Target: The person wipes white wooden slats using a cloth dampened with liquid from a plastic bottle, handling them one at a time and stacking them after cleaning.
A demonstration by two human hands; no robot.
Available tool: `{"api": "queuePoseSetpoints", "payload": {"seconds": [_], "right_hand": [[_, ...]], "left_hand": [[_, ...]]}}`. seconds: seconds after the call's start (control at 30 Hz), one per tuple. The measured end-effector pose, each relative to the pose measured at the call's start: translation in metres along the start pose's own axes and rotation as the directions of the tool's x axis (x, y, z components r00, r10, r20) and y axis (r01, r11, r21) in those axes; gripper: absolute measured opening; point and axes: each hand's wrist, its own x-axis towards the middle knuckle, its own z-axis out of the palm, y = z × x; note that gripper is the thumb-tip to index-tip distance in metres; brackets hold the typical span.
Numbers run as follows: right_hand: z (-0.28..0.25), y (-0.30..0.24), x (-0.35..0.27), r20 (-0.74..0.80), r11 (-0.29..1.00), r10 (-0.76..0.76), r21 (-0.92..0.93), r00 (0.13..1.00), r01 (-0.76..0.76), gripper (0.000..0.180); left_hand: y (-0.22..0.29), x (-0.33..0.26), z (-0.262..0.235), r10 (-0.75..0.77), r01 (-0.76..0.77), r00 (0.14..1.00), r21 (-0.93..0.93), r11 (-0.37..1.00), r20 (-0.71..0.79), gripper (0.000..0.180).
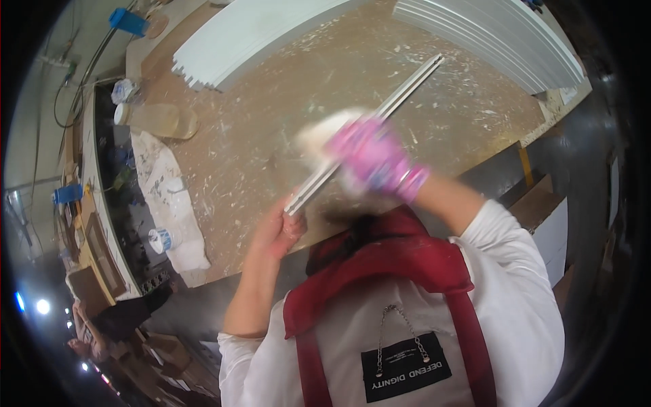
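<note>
A long white moulding strip (400, 95) lies slanted across the brown, paint-flecked workbench (285, 136). My left hand (278, 230), bare, grips the strip's near end at the bench's front edge. My right hand (376, 159), in a pink glove, presses a pale cloth or pad (319, 136) against the strip's middle; it is blurred by motion.
Two stacks of white strips lie on the bench, one at the top middle (251, 34) and one at the top right (495, 37). A plastic jar (156, 121) lies at the left, near a white rag (169, 197) and a tape roll (161, 239).
</note>
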Motion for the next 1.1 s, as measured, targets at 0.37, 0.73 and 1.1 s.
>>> {"api": "queuePoseSetpoints", "payload": {"seconds": [0.37,0.73,1.1], "right_hand": [[0.038,-0.008,0.013,-0.204,0.871,0.142,0.490,0.969,-0.024,0.014],[-0.019,0.247,-0.036,-0.359,0.651,0.695,-0.052,0.623,-0.757,0.033],[0.003,-0.006,0.015,0.050,0.947,0.163,0.271,0.985,-0.171,0.026]], "left_hand": [[-0.003,-0.008,-0.014,-0.124,0.133,0.990,-0.149,0.980,0.069,0.022],[0.000,-0.035,0.000,0.385,-0.142,0.907,0.738,0.660,-0.171,0.032],[0.021,-0.035,-0.024,0.551,-0.018,0.567,0.678,-0.735,0.612,0.046]]}}
